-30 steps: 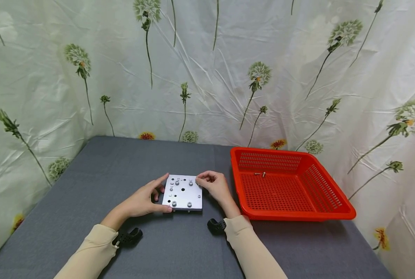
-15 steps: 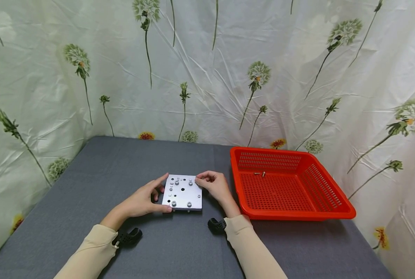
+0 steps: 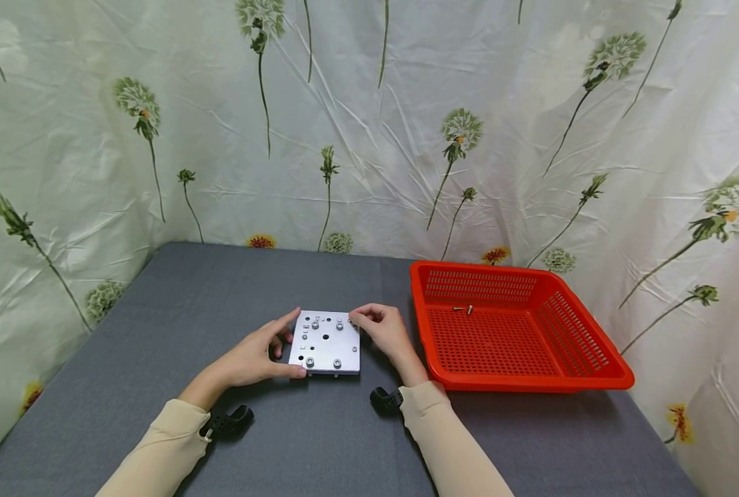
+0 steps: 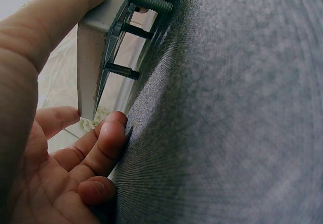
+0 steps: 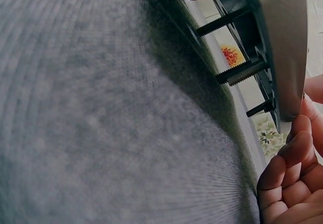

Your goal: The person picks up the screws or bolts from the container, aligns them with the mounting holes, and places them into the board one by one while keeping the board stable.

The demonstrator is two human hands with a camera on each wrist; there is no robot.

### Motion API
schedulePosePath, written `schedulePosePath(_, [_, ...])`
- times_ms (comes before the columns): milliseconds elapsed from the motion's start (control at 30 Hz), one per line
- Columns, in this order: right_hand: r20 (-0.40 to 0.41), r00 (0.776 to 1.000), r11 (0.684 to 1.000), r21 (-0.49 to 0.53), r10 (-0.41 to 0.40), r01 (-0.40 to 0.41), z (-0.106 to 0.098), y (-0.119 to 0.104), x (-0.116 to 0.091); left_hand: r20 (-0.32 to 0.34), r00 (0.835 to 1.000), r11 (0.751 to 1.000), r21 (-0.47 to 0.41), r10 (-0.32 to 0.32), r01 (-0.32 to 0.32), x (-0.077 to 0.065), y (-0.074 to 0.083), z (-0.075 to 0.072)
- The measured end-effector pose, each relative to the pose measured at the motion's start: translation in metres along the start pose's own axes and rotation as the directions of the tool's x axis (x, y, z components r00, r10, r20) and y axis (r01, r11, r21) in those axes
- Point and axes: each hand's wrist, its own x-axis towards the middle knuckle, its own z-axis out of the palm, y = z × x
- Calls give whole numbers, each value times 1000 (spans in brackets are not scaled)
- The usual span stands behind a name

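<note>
In the head view, a metal plate (image 3: 326, 347) lies level near the middle of the grey tablecloth (image 3: 251, 276), between both hands. The left hand (image 3: 259, 352) spans its left side and grips it, forefinger at the far corner, thumb at the near one. At the far right corner, the right hand (image 3: 381, 331) brings thumb and forefinger together on what looks like a small screw (image 3: 351, 321). Round bolts (image 3: 337, 364) stand up from the top. The plate should be stiff, fairly heavy for its size and somewhat slick, with the bare side edges the surest hold. Right of it, the red basket (image 3: 499, 386) crowds the right wrist; more cloth spreads beyond the plate and to the left.

In the left wrist view, threaded shanks (image 4: 151, 2) poke out below the plate; these could snag on cloth if it slid. The lower fingers curl loosely beside the edge.

In the right wrist view, the fingertips meet at the plate's corner, the others folded. Whether the shanks touch the cloth, I cannot tell.
</note>
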Motion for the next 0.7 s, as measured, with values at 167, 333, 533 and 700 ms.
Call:
schedulePosePath(167, [-17,1000,1000,-8,-12,12,2,-1,1,0,1000,1000,4,3,-3,0,0,0])
schedulePosePath(333, [-58,998,999,-16,-29,28,3,-6,2,0,1000,1000,3,17,-17,2,2,1])
schedulePosePath(533, [-78,996,997,-57,-48,43,4,-23,6,-7,999,999,-2,33,-33,1,2,0])
schedulePosePath(700, [-54,996,996,-40,-76,74,8,-40,7,-10,999,999,0,38,-38,1,0,0])
